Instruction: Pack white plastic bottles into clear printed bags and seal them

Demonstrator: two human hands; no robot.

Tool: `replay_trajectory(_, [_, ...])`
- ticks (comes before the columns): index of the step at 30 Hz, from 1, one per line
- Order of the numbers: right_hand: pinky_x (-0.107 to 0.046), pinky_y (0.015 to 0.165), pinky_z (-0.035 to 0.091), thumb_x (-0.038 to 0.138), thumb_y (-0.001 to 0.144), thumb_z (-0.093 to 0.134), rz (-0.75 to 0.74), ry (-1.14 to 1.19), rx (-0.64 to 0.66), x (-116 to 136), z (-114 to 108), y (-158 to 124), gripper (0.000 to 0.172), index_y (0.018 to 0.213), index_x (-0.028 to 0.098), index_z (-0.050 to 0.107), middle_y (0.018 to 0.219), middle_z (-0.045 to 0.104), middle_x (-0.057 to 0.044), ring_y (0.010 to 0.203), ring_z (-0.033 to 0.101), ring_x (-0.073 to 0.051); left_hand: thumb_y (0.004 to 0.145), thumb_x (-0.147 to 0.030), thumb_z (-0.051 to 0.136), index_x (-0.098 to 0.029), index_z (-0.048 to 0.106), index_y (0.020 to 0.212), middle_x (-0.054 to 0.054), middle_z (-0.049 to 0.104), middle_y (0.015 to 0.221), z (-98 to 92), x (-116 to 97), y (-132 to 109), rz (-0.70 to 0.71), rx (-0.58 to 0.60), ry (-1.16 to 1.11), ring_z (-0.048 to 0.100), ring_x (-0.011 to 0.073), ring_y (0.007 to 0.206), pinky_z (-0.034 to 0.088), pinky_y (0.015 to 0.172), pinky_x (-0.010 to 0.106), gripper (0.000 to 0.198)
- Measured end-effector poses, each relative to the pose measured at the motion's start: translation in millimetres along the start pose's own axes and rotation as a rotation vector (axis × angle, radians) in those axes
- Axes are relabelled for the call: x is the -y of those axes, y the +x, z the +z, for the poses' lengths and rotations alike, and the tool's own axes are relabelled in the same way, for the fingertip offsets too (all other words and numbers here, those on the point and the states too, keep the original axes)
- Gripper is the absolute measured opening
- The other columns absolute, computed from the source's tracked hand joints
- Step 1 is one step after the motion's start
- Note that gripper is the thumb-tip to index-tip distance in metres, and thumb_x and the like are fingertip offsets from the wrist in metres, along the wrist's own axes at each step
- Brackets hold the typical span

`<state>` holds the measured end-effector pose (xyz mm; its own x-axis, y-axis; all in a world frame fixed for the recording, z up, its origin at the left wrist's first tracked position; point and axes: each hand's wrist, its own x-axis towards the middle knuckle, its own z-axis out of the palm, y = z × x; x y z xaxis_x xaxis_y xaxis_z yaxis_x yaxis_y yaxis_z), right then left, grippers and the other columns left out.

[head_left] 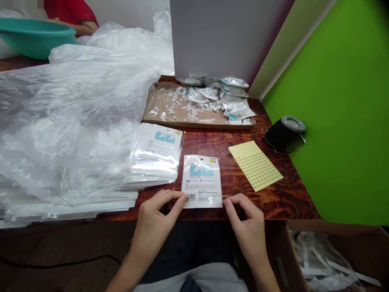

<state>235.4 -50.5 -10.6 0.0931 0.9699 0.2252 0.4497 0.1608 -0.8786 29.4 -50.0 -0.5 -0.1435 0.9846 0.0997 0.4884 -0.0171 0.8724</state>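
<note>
A flat clear plastic packet (201,180) with a printed white card lies in front of me at the table's front edge, barcode side up. My left hand (161,215) pinches its lower left edge between thumb and index finger. On the other side, my right hand (244,215) has thumb and fingertips closed at the clear film along the lower right edge. Left of the packet sits a stack of similar packets (158,148), overlapping one another. A yellow sticker sheet (255,165) with rows of small dots rests to the right.
Behind is a shallow cardboard tray (194,120) with small white pieces and filled packets (238,109). Large plastic bags (69,117) cover the left. A black speaker (284,134) stands by the green panel (340,121). Below right is a scrap box (331,259). A person (73,14) sits beyond a teal basin (36,38).
</note>
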Motion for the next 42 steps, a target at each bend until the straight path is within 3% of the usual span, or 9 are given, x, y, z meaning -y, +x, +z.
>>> replay_trajectory(5, [-0.029,0.062,0.045,0.029,0.09,0.056,0.04,-0.113,-0.082,5.2,-2.9,-1.5,0.011,0.095,0.019,0.059,0.084,0.059,-0.004,0.07,0.053,-0.016,0.085,-0.034,0.062,-0.021,0.07,0.079,-0.002,0.069,0.075,4.2,-0.4,-1.4,-0.033,-0.041,0.044,0.061,0.0132,0.066,0.044,0.062,0.023,0.016])
replay_trajectory(7, [-0.036,0.079,0.047,0.026,0.088,0.058,-0.105,-0.186,-0.139,18.3,-1.0,-0.9,0.028,0.115,0.019,0.053,0.108,0.058,-0.01,0.093,0.055,-0.022,0.085,-0.035,0.061,-0.022,0.07,0.081,-0.001,0.07,0.079,4.5,0.7,-1.5,-0.012,-0.031,0.037,0.063,0.0141,0.072,0.045,0.066,0.023,0.016])
replay_trajectory(9, [-0.042,0.092,0.042,0.022,0.087,0.059,-0.29,-0.262,-0.055,35.0,5.4,1.9,0.035,0.121,0.019,0.051,0.122,0.054,-0.012,0.113,0.049,-0.027,0.086,-0.034,0.061,-0.022,0.071,0.083,-0.001,0.071,0.08,4.5,1.7,-1.4,0.004,-0.03,0.018,0.064,0.0146,0.075,0.046,0.068,0.023,0.016])
replay_trajectory(14, [-0.039,0.086,0.04,0.019,0.093,0.055,-0.272,-0.332,0.306,58.7,29.9,16.1,0.02,0.113,0.021,0.057,0.104,0.062,-0.006,0.1,0.052,-0.024,0.085,-0.031,0.062,-0.023,0.072,0.084,-0.001,0.073,0.084,5.2,3.6,-0.9,0.05,-0.051,-0.015,0.066,0.0149,0.079,0.048,0.072,0.023,0.013])
replay_trajectory(18, [-0.036,0.08,0.038,0.018,0.091,0.058,-0.213,-0.357,0.363,55.7,38.5,23.8,0.004,0.092,0.021,0.061,0.096,0.061,-0.003,0.093,0.051,-0.022,0.086,-0.027,0.061,-0.022,0.073,0.085,0.0,0.073,0.083,6.7,3.9,-3.2,0.099,-0.052,-0.018,0.066,0.0151,0.08,0.049,0.074,0.023,0.013])
replay_trajectory(21, [-0.034,0.078,0.036,0.015,0.091,0.058,-0.211,-0.371,0.377,52.6,39.1,27.5,0.011,0.082,0.021,0.059,0.087,0.061,-0.001,0.087,0.051,-0.02,0.087,-0.028,0.06,-0.022,0.074,0.092,0.002,0.072,0.088,4.0,3.1,-4.6,0.092,-0.047,-0.014,0.065,0.0143,0.076,0.05,0.069,0.022,0.017])
replay_trajectory(25, [-0.034,0.077,0.034,0.014,0.091,0.057,-0.21,-0.374,0.396,50.5,39.2,31.3,0.015,0.078,0.021,0.058,0.082,0.061,0.001,0.085,0.05,-0.019,0.087,-0.041,0.058,-0.022,0.065,0.122,0.006,0.07,0.104,-7.3,5.1,4.3,-0.103,-0.132,-0.086,0.065,0.0138,0.07,0.053,0.058,0.022,0.041])
replay_trajectory(33, [-0.033,0.075,0.032,0.014,0.088,0.063,-0.231,-0.343,0.359,46.7,40.7,31.5,0.013,0.078,0.022,0.062,0.078,0.059,0.002,0.081,0.05,-0.018,0.083,-0.035,0.059,-0.016,0.07,0.072,-0.001,0.065,0.06,-14.7,1.6,43.7,-0.273,0.393,-0.219,0.062,0.0116,0.053,0.051,0.053,0.019,0.025])
replay_trajectory(42, [-0.035,0.074,0.033,0.015,0.087,0.066,-0.279,-0.282,0.351,37.5,37.4,33.0,0.014,0.096,0.026,0.067,0.08,0.063,0.001,0.079,0.053,-0.018,0.08,-0.03,0.06,-0.016,0.066,0.072,-0.003,0.061,0.054,-12.1,1.3,49.0,-0.387,0.501,-0.329,0.058,0.0094,0.046,0.048,0.045,0.016,0.017])
